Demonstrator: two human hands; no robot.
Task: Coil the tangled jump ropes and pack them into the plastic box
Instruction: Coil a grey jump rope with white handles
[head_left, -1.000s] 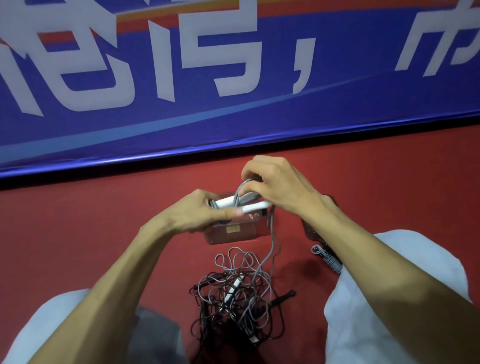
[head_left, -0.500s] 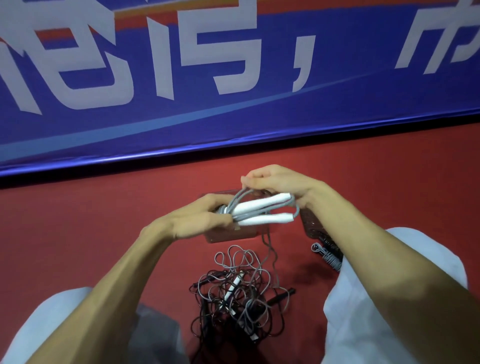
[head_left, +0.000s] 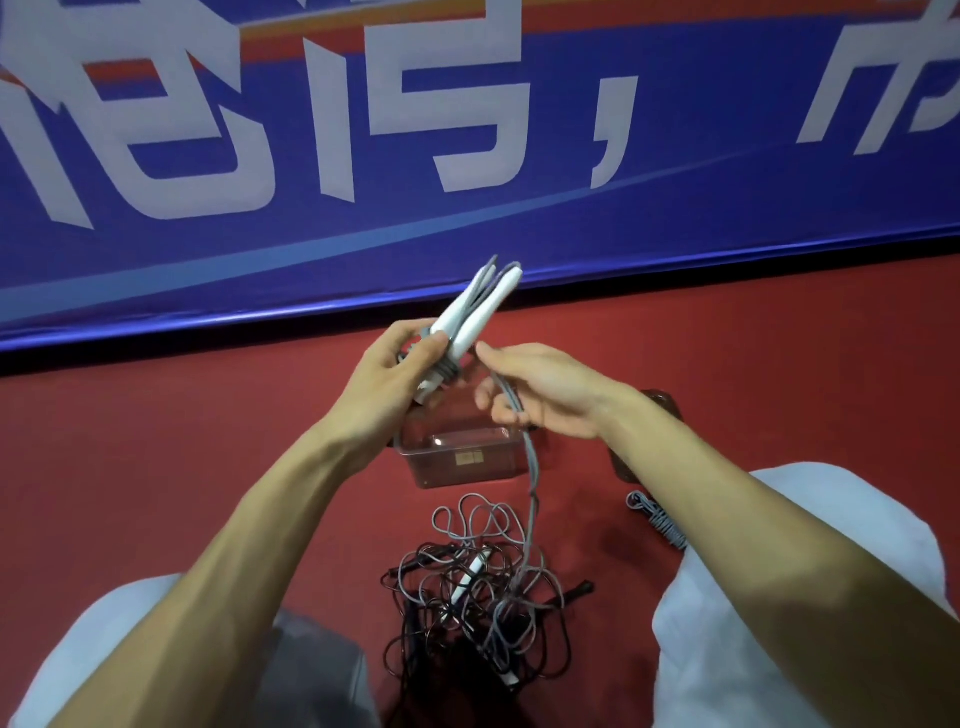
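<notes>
Red floor (head_left: 156, 467), blue banner (head_left: 467, 234) along the back edge, person seated with knees either side of the work. Left hand (head_left: 395, 374) gripped the lower ends of two white handles (head_left: 478, 306), fingers curled round them, handles angled up and away. A few turns of grey cord (head_left: 532, 478) sat wound on right at the grip. Right hand (head_left: 545, 395) held the same cord just beside the handles, fingers loosely curled round it, forefinger reaching toward the wraps. From there the cord dropped past the clear plastic box (head_left: 457, 462), on the floor under the hands, and ran into the tangled pile (head_left: 478, 597) nearer the body. One coiled rope (head_left: 657, 519) lay on the floor to the right, outside the box.

Risks as I read them:
- The free run fed straight out of the pile, mixed with black cord and another white handle (head_left: 470, 577). Pulling slack would likely snag and lift the whole knot.
- The cord passed right beside the box, so a hard tug could knock or tip it.
- The wraps were few and apparently pinned by the left hand alone, so a slack feed could let them spring off.
- The handles splayed at the tips, so turns could slide along and loosen
</notes>
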